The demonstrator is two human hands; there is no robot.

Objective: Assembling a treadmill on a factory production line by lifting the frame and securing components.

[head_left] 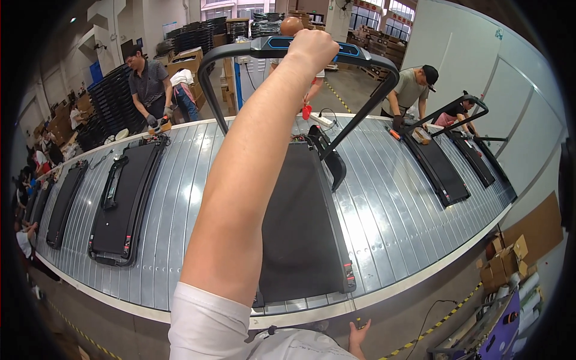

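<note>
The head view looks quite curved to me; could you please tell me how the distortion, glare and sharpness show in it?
In the head view, fisheye bending bows the conveyor into an arc, black corners ring the picture; overhead light streaks glare on its metal slats; the left hand on the treadmill handlebar is sharp, while the right hand sits dim at the lower edge.

Short white sleeve on a bare forearm, white top, possibly a dark cord at the collar

Left hand (312, 45) on treadmill handlebar (360, 57) (raised)
</note>
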